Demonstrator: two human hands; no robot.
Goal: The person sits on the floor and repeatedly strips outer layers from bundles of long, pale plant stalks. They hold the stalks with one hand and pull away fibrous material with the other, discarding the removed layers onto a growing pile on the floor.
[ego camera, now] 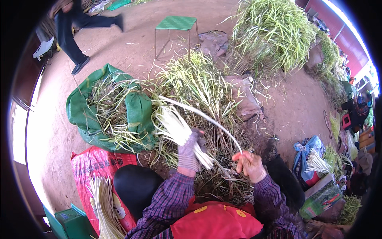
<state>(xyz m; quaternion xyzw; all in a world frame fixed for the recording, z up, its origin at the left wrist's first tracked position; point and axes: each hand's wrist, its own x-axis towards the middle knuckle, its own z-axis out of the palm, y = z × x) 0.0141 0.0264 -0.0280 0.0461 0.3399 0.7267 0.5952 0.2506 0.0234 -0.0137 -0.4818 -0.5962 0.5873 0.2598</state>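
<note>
My left hand (pixel 190 151), in a striped knit glove, is closed around a bundle of pale plant stalks (pixel 176 124). Between the fingertips of my right hand (pixel 249 165) is the end of one long white stalk (pixel 206 116), which arches up and to the left above the bundle. Beyond both hands lies a heap of green, leafy stalks with roots (pixel 203 86). To its left stands an open green woven sack (pixel 140 110) full of leaf scraps. More pale stalks (pixel 104 203) lie on a red printed sack (pixel 92 167) beside my left knee.
A green-topped stool (pixel 176 23) stands past the heap, with a big pile of green plants (pixel 274 35) to its right. A person (pixel 70 33) strides at the upper left. Other people (pixel 358 107) are at the far right. Tied bags and pale stalks (pixel 317 161) lie right of me.
</note>
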